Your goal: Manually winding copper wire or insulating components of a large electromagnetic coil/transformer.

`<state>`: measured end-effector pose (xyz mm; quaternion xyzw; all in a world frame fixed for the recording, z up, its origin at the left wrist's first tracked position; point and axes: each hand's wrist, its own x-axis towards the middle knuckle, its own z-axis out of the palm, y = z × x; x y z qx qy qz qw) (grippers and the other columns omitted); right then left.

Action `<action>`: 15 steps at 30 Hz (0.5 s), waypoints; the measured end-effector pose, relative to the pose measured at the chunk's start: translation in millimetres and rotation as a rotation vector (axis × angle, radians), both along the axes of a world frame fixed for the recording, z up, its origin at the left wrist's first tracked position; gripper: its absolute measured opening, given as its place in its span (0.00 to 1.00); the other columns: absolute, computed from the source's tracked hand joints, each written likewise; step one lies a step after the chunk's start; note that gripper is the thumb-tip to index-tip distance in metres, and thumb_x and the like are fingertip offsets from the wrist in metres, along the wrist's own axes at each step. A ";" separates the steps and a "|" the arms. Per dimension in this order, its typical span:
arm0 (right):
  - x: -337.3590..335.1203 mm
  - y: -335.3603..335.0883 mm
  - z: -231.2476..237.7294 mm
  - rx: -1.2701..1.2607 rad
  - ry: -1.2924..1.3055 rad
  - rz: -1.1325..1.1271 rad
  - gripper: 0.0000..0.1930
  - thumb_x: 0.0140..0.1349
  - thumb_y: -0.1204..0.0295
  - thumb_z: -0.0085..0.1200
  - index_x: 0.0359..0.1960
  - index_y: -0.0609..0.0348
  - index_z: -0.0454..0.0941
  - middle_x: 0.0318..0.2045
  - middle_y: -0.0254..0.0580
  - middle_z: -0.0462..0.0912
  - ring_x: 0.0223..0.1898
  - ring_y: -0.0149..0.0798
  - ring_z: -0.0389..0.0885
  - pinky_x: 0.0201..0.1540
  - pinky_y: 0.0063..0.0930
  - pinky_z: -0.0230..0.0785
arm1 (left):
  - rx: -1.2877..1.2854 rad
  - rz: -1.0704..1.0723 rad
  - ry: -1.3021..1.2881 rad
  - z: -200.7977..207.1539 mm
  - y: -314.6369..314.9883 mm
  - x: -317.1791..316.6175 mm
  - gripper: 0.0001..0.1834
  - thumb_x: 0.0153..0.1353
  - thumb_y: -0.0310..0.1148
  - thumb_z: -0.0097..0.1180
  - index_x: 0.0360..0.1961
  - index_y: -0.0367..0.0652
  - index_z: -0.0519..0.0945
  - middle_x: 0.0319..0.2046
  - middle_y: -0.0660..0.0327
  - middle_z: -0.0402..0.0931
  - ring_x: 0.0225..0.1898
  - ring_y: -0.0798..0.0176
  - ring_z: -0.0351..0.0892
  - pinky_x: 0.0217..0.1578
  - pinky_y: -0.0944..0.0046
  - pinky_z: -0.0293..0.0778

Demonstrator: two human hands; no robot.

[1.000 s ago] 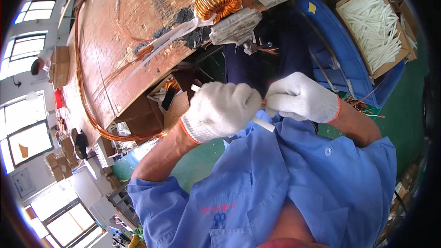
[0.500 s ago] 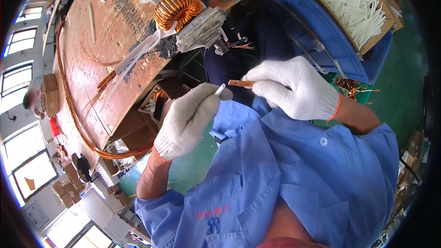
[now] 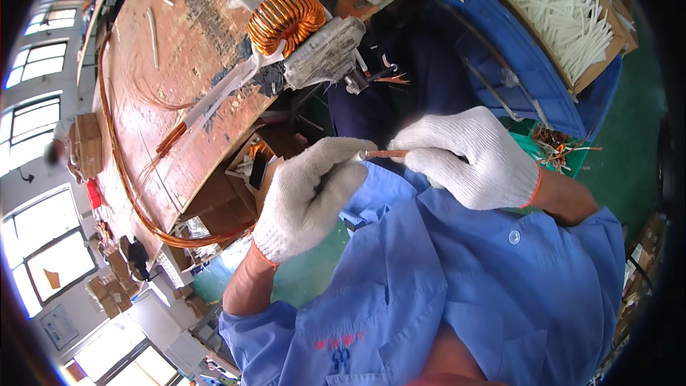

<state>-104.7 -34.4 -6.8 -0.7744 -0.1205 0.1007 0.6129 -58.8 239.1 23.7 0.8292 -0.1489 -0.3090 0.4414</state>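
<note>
Both my hands wear white knitted gloves and meet above my lap. My right hand (image 3: 475,161) pinches a short bundle of copper wire (image 3: 386,154), whose end points left. Between the thumb and fingers of my left hand (image 3: 307,189) is a small white sleeve (image 3: 362,156), mostly covered by the glove. The copper end meets the sleeve's mouth; whether it is inside, I cannot tell. Beyond my hands, a toroidal coil (image 3: 286,21) wound with copper wire rests against a grey block (image 3: 325,53) at the bench edge. Clear tubing (image 3: 225,86) covers wires leading from it.
The worn wooden bench (image 3: 171,50) curves along the left, with a long copper wire bundle (image 3: 118,150) hanging off it. At the upper right, a cardboard box (image 3: 561,18) of white sleeves sits on a blue bin (image 3: 500,50). A green bin (image 3: 547,146) holds wire scraps.
My hands have come together: the white sleeve in my left hand now meets the copper wire end, which stood a little apart before. The whole view has shifted slightly.
</note>
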 end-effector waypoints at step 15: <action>25.6 -7.1 10.8 0.353 0.626 0.214 0.09 0.78 0.75 0.58 0.45 0.66 0.90 0.22 0.31 0.78 0.24 0.22 0.72 0.28 0.25 0.63 | 0.104 -0.319 -0.955 -15.2 -0.2 11.0 0.19 0.61 0.29 0.78 0.53 0.44 0.88 0.29 0.59 0.79 0.25 0.53 0.84 0.24 0.54 0.76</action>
